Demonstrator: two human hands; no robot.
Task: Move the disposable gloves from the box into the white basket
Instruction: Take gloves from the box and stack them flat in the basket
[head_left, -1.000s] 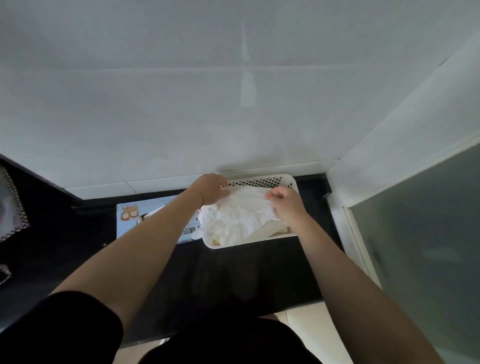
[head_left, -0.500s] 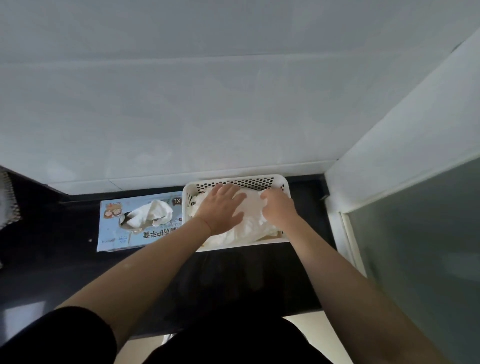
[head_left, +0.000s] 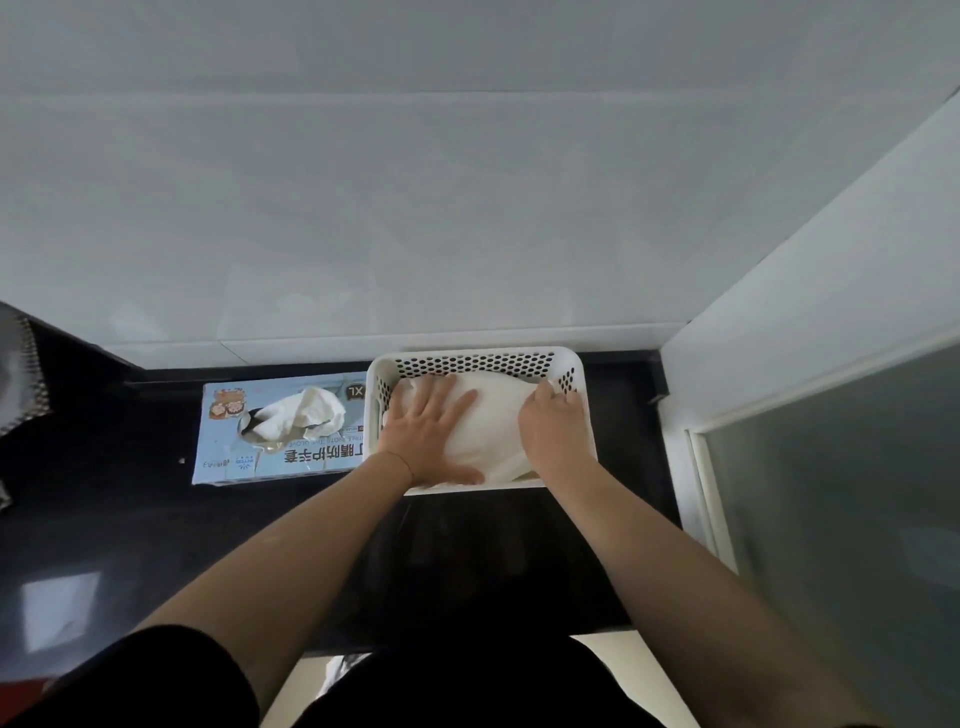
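Note:
The white perforated basket (head_left: 475, 357) stands on the black counter against the back wall. A pile of white disposable gloves (head_left: 493, 415) lies inside it. My left hand (head_left: 428, 431) presses flat on the pile's left side with fingers spread. My right hand (head_left: 553, 428) rests on the pile's right side, its fingertips curled down toward the basket's right wall; whether it pinches a glove I cannot tell. The light blue glove box (head_left: 280, 431) lies left of the basket, touching it, with a white glove (head_left: 306, 413) sticking out of its opening.
The black counter (head_left: 130, 519) runs left and toward me. A white tiled wall (head_left: 467, 208) rises behind the basket. A frosted glass door (head_left: 841, 519) and its white frame stand close on the right. A grey cloth (head_left: 21, 374) hangs at the far left edge.
My left hand came down from the basket's back left corner onto the glove pile and flattened out. My right hand slid right toward the basket's right wall. The view shifted, uncovering the box.

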